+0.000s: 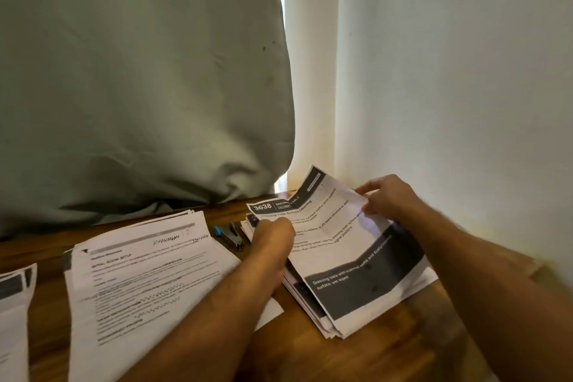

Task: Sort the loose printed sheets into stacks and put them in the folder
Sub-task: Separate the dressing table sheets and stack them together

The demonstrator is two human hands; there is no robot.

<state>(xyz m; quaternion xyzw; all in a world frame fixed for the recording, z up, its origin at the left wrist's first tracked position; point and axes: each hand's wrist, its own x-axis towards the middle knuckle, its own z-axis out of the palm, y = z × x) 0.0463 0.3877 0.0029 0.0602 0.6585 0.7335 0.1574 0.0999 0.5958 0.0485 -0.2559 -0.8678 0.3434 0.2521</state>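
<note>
A printed sheet [347,245] with dark bands and the number 3638 is lifted and bent above a thick pile of similar sheets [313,304] at the right of the wooden table [356,360]. My left hand [273,236] grips the sheet's left edge. My right hand [387,195] pinches its far right edge. A second stack of text pages [145,282] lies in the middle. Part of a third stack [15,304] shows at the left edge. No folder is in view.
A small stapler [231,234] with a blue end lies between the middle stack and the right pile. A grey-green cloth [139,87] hangs behind the table on the left. A pale curtain [434,71] hangs at the right, close to the pile.
</note>
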